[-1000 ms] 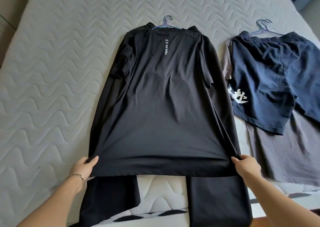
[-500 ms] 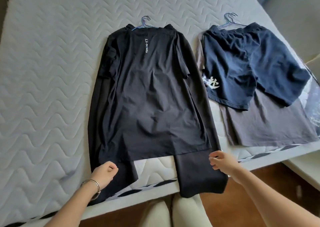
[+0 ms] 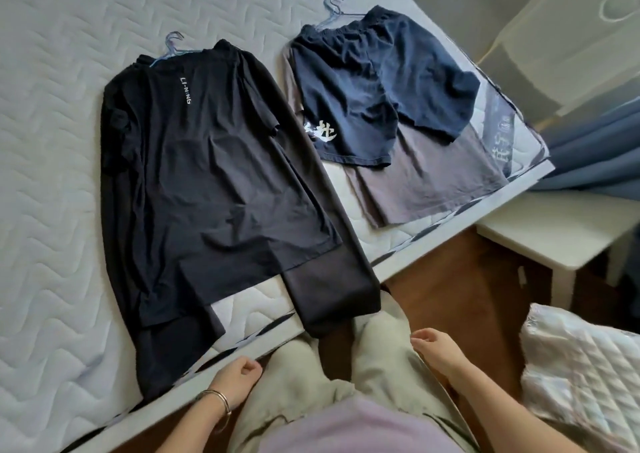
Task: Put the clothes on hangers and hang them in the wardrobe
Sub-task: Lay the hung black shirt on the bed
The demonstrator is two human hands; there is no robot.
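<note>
A black T-shirt (image 3: 204, 161) lies flat on the mattress (image 3: 52, 141) over black trousers (image 3: 332, 296), whose legs hang past the bed's edge. A blue hanger hook (image 3: 172, 42) sticks out at its collar. To the right, navy shorts (image 3: 374, 89) lie on a grey garment (image 3: 426, 182), with another hanger hook (image 3: 334, 5) at the waistband. My left hand (image 3: 235, 380), wearing a bracelet, hovers loosely curled near the bed's edge and holds nothing. My right hand (image 3: 436, 348) hangs relaxed over my leg, apart from the clothes.
A white bedside table (image 3: 554, 231) stands right of the bed on the brown wood floor (image 3: 443, 272). A quilted white cushion (image 3: 581, 376) lies at the lower right. Blue curtains (image 3: 595, 141) hang at the right.
Both hands have let go of the black T-shirt's hem and drawn back towards my body. The view has swung right and pulled away from the bed.
</note>
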